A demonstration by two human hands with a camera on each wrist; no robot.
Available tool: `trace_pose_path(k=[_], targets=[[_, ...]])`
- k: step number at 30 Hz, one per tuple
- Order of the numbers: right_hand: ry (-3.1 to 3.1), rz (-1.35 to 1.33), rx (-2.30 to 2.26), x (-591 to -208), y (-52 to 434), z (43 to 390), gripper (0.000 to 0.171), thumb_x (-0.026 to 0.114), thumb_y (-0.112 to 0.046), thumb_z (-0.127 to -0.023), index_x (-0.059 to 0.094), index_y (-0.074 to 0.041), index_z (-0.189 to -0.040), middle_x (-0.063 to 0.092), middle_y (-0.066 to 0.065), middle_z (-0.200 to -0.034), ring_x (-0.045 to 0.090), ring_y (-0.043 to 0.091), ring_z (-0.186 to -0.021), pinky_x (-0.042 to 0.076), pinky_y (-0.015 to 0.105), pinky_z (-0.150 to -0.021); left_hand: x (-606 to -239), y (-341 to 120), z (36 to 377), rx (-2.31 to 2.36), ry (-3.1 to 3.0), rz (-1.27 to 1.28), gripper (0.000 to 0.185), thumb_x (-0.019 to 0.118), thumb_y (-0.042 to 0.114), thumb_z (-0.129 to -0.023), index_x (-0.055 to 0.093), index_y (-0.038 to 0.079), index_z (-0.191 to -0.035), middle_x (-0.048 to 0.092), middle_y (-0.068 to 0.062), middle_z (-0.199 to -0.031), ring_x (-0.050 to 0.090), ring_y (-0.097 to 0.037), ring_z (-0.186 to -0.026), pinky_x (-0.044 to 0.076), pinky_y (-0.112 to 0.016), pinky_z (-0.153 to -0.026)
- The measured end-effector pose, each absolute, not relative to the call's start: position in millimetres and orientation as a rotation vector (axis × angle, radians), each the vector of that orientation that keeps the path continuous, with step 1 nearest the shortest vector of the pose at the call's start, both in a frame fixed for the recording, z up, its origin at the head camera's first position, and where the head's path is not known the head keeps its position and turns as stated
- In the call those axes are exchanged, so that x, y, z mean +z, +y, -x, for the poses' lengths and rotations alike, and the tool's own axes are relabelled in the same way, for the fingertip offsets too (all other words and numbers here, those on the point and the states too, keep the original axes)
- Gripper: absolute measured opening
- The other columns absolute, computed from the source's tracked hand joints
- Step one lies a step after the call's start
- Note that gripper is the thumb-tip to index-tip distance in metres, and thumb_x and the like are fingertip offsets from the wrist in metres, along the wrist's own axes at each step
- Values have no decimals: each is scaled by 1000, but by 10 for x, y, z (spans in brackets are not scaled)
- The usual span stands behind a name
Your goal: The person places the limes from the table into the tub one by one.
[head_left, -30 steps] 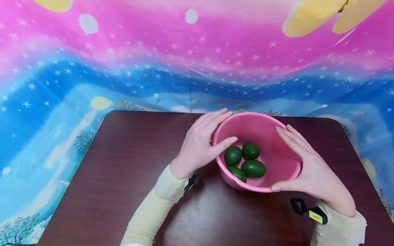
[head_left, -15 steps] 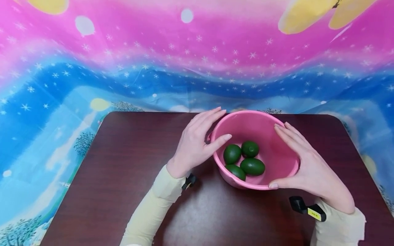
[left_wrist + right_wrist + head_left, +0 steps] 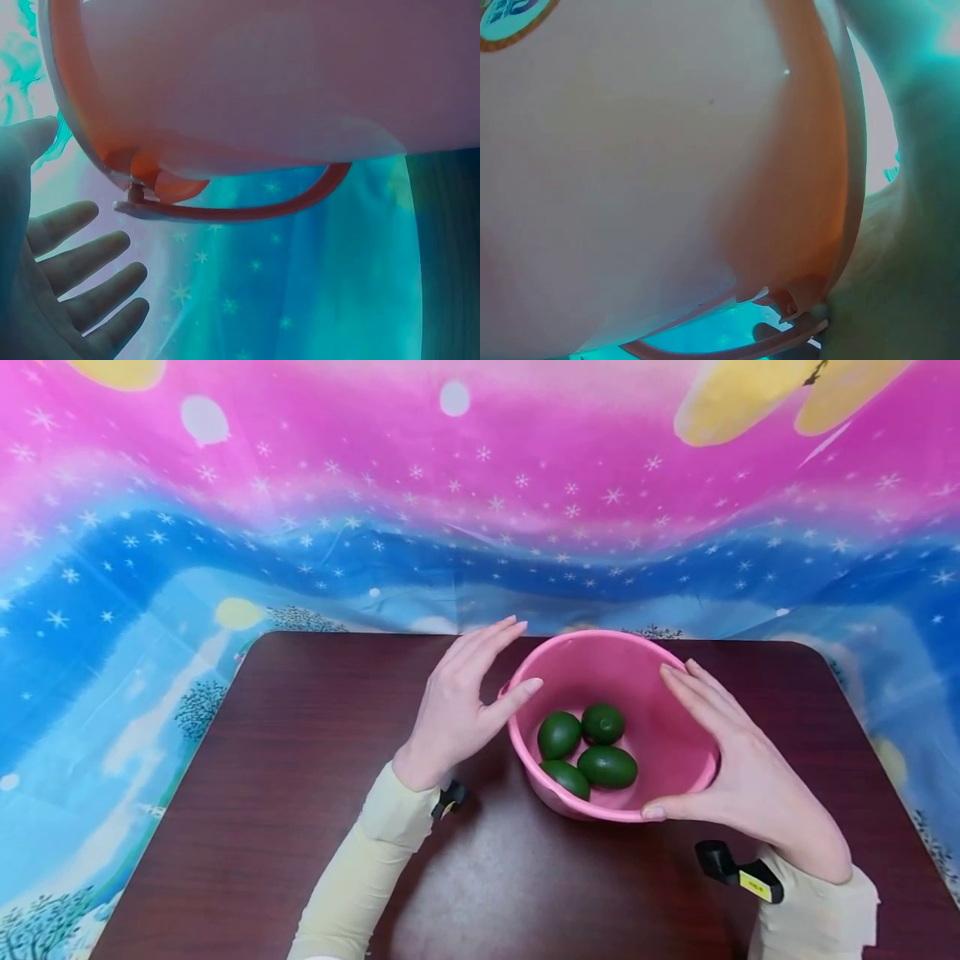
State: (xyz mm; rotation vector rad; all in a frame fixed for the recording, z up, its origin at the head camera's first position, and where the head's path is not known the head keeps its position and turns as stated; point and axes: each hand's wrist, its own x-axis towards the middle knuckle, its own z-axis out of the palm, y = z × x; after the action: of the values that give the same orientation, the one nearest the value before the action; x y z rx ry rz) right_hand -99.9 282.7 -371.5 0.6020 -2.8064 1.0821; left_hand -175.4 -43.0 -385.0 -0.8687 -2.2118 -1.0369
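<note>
Pink bucket (image 3: pixel 611 727) sits on the dark worktop (image 3: pixel 300 793), back-centre, four green avocado-like fruits (image 3: pixel 587 749) clustered low on its near-left side.

My right hand (image 3: pixel 738 777) is on the bucket's right flank: fingers (image 3: pixel 693 689) straight along the rim, thumb under the near edge. Flat palm contact, not a curled grip. Looks like it steadies the bucket from that side.

My left hand (image 3: pixel 457 710) is spread wide, holding nothing. From the head view the thumb tip looks at or just shy of the left rim; I can't tell if it touches. The left wrist view settles more: left-hand fingers (image 3: pixel 79 274) splayed and apart from the bucket wall (image 3: pixel 285 75), with a gap of blue cloth showing between them.

Wrist views also show what the head view hides: a thin pink bail handle (image 3: pixel 240 206) hanging down the outside wall, pivoting on a lug near the rim. The right wrist view shows the other lug (image 3: pixel 784 304) and a round label (image 3: pixel 510 15) on the wall; that picture is mostly bucket side, right hand blurred at the edge.

Head view alone shows the contents, the starry pink-blue backdrop (image 3: pixel 480 485), pale sleeves (image 3: pixel 360 868) and the wrist cameras (image 3: pixel 738 872).
</note>
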Motion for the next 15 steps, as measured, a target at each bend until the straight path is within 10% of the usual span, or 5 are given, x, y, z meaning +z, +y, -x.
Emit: trace_pose_path(k=[4, 11, 15], targets=[[-2744, -607, 1104, -3713, 2832, 1032, 130, 104, -24, -54, 31, -28, -162, 25, -4, -166, 7, 19, -154, 38, 80, -90, -3857, -482, 1775, -1037, -2198, 851, 62, 74, 40, -92, 58, 10, -145, 56, -4, -146, 48, -19, -136, 35, -41, -114], [-2625, -567, 1115, -3743, 2920, 1049, 111, 92, -6, -69, 33, -27, -161, 27, -4, -165, 16, 19, -153, 24, 14, -105, -3875, -585, 1806, -1025, -2176, 826, 62, 71, 39, -94, 57, 9, -146, 54, -6, -148, 48, -21, -137, 34, -42, -115], [-2599, -513, 1152, -3741, 2952, 1039, 98, 83, -2, -79, 35, -28, -160, 29, -5, -165, 19, 16, -152, 22, 16, -109, -3890, -650, 1829, -1000, -2189, 809, 63, 70, 40, -95, 55, 9, -147, 52, -6, -150, 46, -22, -139, 33, -43, -115]])
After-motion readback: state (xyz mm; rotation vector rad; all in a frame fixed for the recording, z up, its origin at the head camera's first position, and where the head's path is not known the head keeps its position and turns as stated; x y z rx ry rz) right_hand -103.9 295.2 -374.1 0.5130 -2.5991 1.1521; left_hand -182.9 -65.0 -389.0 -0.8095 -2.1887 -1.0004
